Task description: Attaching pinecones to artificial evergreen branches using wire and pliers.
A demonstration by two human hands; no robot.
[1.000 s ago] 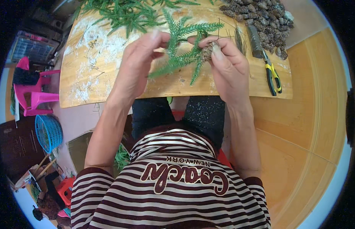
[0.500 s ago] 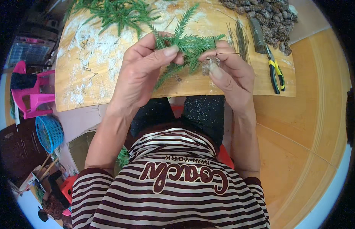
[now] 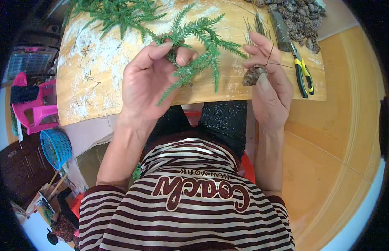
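Observation:
My left hand pinches a green artificial pine sprig near its base, between thumb and fingers. Its several needled branches fan out to the right and down toward me. In my right hand, thumb and fingers grip a small brown pine cone with thin dark wire ends sticking out beyond it. A gap separates the cone from the sprig. Both hands are raised over the near edge of a wooden table dusted with white flecks.
More green sprigs lie at the far left of the table. A heap of pine cones, a bundle of thin wires, a dark bar and yellow-black pliers lie right. A blue basket and pink chair stand left.
My hands have moved apart: the right, holding the pine cone, shifted right and the left slightly left. The sprig's branches now spread into view, away from the cone.

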